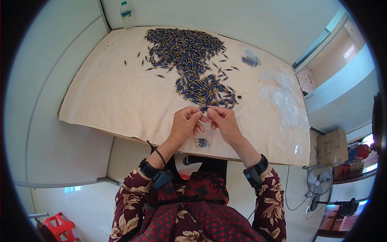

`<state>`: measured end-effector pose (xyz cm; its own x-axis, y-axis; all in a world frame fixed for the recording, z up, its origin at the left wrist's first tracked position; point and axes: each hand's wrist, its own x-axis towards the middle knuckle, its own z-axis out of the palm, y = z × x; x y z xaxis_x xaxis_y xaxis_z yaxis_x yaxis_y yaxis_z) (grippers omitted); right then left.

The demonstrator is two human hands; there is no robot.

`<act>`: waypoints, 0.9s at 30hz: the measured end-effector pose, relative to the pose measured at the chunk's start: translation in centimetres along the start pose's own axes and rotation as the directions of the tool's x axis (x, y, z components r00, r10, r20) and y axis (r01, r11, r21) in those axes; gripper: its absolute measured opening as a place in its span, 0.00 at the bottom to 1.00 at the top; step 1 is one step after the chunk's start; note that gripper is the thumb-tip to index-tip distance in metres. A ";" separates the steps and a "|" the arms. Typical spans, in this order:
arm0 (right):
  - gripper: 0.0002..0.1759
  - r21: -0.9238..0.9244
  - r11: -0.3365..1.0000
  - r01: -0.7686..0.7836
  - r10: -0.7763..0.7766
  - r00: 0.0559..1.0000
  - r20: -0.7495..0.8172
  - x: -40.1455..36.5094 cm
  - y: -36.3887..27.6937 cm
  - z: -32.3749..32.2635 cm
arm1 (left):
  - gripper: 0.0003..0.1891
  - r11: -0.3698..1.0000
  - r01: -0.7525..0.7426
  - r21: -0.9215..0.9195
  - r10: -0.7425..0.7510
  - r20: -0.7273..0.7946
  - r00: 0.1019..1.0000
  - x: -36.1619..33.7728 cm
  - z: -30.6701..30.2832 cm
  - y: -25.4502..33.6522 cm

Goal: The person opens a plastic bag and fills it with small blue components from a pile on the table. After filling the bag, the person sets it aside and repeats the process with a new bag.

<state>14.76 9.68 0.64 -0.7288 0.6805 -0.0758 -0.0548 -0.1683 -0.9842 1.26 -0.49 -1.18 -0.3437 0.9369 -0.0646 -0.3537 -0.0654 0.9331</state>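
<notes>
My left hand [186,123] and my right hand [225,123] meet at the near edge of a big heap of small parts [185,50]. These are dark blue cylinders with brass-coloured ends. Thumb and fingers of both hands pinch a small dark blue part [204,109] between them, mostly covered by the fingertips. Just beyond my fingers, a looser patch of the same parts [207,88] spreads out. Below my hands, near the table's front edge, lies a small see-through bag [202,142] with several such parts in it.
A cream cloth [117,97] covers the table. Towards the back right sits a filled bag [250,59], with see-through plastic bags [288,105] along the right side. A water bottle [126,16] stands at the back left corner. A fan [319,180] and a cardboard box [332,147] are at the right.
</notes>
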 end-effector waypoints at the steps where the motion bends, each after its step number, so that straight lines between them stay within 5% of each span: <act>1: 0.12 0.010 1.000 -0.013 0.013 1.000 -0.016 -0.1 0.2 0.2 | 0.10 1.000 -0.002 -0.009 0.002 -0.009 1.000 0.0 0.0 0.0; 4: 0.12 0.031 0.999 -0.043 0.044 0.998 -0.050 -0.4 0.9 0.7 | 0.11 1.000 -0.001 -0.028 0.000 -0.028 1.000 0.1 0.3 -0.2; 11: 0.15 -0.361 0.877 0.317 -0.362 0.930 -0.064 -0.3 3.5 1.9 | 0.11 0.993 -0.037 -0.115 0.023 -0.120 0.992 0.0 0.6 -0.8; 15: 0.17 -0.484 0.794 0.368 -0.421 0.907 -0.003 -0.6 3.0 2.6 | 0.09 0.983 -0.084 -0.162 0.058 -0.158 0.986 -0.2 0.6 -1.1; 24: 0.16 -0.524 0.829 0.196 -0.256 0.966 -0.043 -0.3 1.9 -0.5 | 0.05 0.980 -0.038 -0.198 0.003 -0.170 0.985 0.3 0.3 -1.2; 27: 0.13 -0.874 0.446 0.192 -0.409 0.913 -0.008 0.2 0.7 -2.5 | 0.05 0.985 0.035 -0.168 -0.062 -0.158 0.986 -0.1 0.8 -0.2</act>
<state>16.23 11.47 -0.46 -0.6371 0.6958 0.3316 0.4326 0.6789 -0.5933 2.02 -0.30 -1.06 -0.4543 0.8731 -0.1770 -0.5068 -0.0899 0.8574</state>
